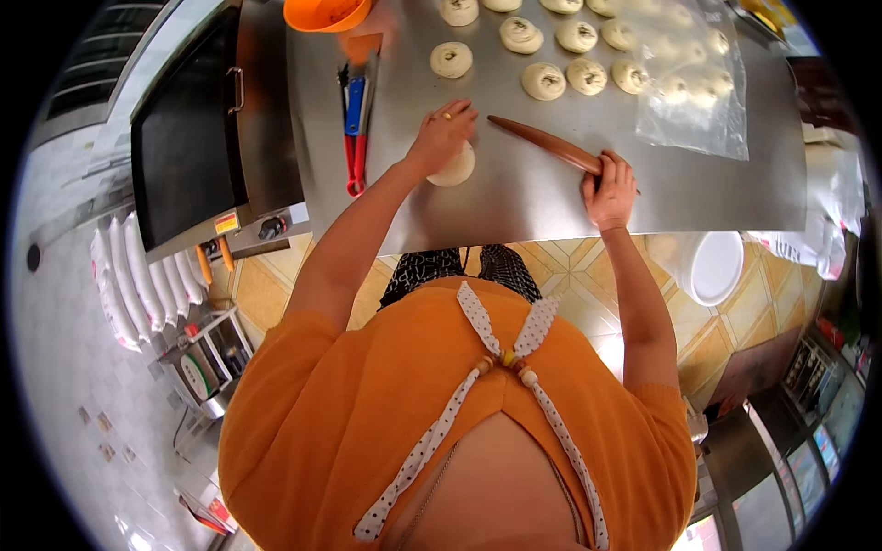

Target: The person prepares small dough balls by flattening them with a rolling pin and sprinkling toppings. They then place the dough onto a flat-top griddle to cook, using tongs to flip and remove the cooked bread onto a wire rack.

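Observation:
My left hand [443, 138] lies over the upper left edge of a flattened round of pale dough [455, 170], its fingers stretched out and partly covering it. Whether the fingertips press on the dough cannot be made out. My right hand [610, 191] is closed around the near end of a brown tapered wooden rolling pin [547, 142]. The pin slants across the steel table [533, 202], its far tip pointing toward my left hand and apart from the dough. A coiled dough bun [451, 60] sits just beyond my left hand.
Several coiled buns [576, 36] stand in rows at the back, some under a clear plastic sheet [695, 101]. On the left lie tools with blue and red handles [355, 110], near a wide-bladed scraper [365, 46] and an orange bowl [326, 13]. A white bucket [715, 266] stands below right.

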`<control>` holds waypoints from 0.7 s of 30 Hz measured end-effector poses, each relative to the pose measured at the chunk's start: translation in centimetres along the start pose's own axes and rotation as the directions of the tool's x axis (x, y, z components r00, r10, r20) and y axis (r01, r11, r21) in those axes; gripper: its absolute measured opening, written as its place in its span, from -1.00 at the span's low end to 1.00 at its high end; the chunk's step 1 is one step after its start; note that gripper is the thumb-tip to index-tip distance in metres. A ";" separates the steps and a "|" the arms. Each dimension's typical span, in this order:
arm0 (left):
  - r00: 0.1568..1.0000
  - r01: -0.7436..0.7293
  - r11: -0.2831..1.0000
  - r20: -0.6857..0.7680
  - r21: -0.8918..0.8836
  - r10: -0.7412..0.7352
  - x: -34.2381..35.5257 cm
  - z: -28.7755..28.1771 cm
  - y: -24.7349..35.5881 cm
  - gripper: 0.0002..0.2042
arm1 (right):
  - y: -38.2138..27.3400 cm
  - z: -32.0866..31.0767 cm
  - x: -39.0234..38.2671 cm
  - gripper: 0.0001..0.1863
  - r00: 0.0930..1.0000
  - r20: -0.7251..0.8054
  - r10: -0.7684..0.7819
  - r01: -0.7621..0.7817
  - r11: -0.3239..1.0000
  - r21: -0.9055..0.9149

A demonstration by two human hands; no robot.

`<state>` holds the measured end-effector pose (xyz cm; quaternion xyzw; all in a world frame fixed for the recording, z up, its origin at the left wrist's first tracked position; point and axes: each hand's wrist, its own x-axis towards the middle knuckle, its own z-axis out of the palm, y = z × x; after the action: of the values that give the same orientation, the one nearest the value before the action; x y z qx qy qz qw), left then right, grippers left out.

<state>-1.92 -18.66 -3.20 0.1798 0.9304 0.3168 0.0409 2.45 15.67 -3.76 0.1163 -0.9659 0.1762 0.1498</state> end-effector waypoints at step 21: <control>0.959 0.280 0.832 -0.105 0.478 -0.263 -1.4 2.8 4.1 -0.36 | 0.0 -0.2 0.1 -0.64 0.996 0.084 0.025 -0.026 1.000 0.008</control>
<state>1.16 -14.55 -2.99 0.0449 0.9966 0.0655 0.0227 2.41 15.75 -3.53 0.1120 -0.9720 0.1773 0.1062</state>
